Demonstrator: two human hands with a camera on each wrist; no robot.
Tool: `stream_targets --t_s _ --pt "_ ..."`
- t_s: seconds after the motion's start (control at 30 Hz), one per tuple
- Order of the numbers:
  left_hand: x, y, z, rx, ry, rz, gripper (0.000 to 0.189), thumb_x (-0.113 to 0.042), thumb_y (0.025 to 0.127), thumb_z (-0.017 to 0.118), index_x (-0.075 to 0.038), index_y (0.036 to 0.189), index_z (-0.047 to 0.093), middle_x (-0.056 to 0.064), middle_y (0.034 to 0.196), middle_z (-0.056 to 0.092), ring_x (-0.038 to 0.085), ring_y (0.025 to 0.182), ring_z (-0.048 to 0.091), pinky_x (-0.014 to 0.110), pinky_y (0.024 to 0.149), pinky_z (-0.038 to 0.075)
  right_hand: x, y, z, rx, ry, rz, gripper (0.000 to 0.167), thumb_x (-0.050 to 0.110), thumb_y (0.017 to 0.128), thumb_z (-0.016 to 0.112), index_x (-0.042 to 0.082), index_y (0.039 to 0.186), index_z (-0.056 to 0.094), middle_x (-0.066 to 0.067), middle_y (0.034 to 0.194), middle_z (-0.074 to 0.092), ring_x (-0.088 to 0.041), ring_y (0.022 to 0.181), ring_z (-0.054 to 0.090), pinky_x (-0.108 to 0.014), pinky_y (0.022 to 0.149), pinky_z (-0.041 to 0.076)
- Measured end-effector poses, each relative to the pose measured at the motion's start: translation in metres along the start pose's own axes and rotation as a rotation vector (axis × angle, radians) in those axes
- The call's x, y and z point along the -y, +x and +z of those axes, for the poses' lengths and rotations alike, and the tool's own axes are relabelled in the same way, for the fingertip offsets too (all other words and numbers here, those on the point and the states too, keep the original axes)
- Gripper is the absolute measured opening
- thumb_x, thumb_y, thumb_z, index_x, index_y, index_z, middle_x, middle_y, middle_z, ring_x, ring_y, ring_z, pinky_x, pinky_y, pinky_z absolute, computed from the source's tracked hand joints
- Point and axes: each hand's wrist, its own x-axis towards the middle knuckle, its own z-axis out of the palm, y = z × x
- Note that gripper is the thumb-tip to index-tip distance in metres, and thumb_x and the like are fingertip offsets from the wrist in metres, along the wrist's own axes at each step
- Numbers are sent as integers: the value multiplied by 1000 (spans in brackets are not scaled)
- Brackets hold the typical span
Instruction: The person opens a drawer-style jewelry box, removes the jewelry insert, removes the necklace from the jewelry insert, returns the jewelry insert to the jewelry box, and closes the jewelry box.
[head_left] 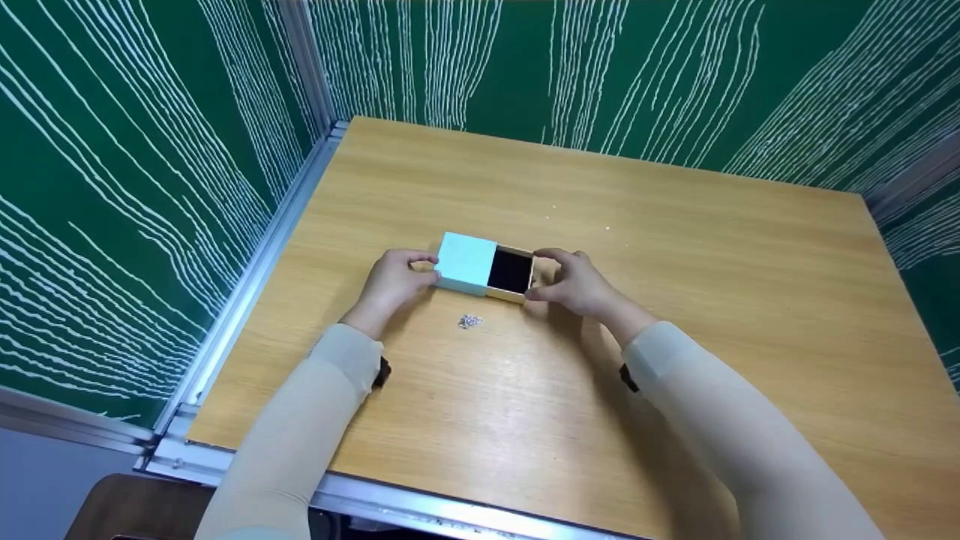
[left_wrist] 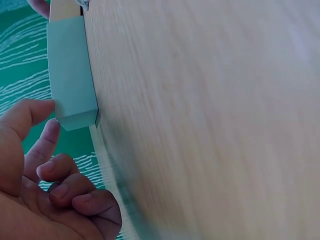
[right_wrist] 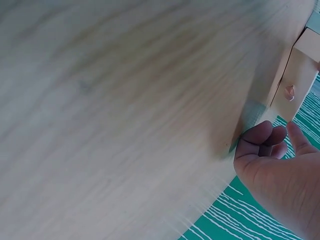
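A light blue drawer box (head_left: 465,259) lies on the table, its tan inner drawer (head_left: 507,295) partly out to the right and showing a black lining. My left hand (head_left: 391,281) pinches the left end of the blue sleeve between thumb and index finger; its other fingers curl loosely in the left wrist view. At the drawer's outer end, my right hand (head_left: 574,285) holds the two corners between thumb and fingers. A small pull tab (right_wrist: 290,93) sits on that end face. Just in front of the box lies a small heap of silvery bits (head_left: 469,321), too small to make out.
The wooden table (head_left: 480,420) has a metal edge rail (head_left: 247,285) on its left. Green panels with white wavy lines (head_left: 517,67) stand along the back and sides. A few tiny white specks (head_left: 607,228) lie behind the box. A brown seat (head_left: 142,506) shows at lower left.
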Motion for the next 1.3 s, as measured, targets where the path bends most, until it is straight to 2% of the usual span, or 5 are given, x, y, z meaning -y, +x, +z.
stream_targets --t_s 0.27,0.6,0.73,0.93,1.3 --pt "1 1 0 0 -11 -15 32 -21 107 79 -21 140 80 8 172 58 28 166 46 49 135 42 2 3 1 1 0 -10 92 35 96 92 17 172 45 -36 162 38 -38 129 46 -66 130 38" --pt "2 2 -1 5 -1 0 33 -23 107 80 -21 139 80 9 167 62 30 146 59 50 125 50 4 6 2 4 12 -10 93 35 96 92 17 174 44 -33 159 39 -34 123 46 -60 122 43" --pt "2 3 -2 7 -8 -6 32 -24 106 81 -21 138 81 10 151 70 28 128 62 45 112 54 5 6 2 14 32 -11 92 34 97 92 18 174 44 -32 161 38 -33 120 44 -56 117 44" --pt "1 1 -1 -7 -14 13 30 -19 106 81 -17 137 82 10 127 74 26 117 66 42 108 55 6 7 3 18 47 -14 93 35 96 93 18 173 45 -37 170 31 -43 145 47 -67 132 37" --pt "5 2 0 20 -63 3 32 -18 109 77 -17 141 79 8 132 77 25 122 70 42 109 58 11 9 6 23 42 -17 93 35 95 93 18 173 46 -35 171 31 -48 156 43 -68 135 33"
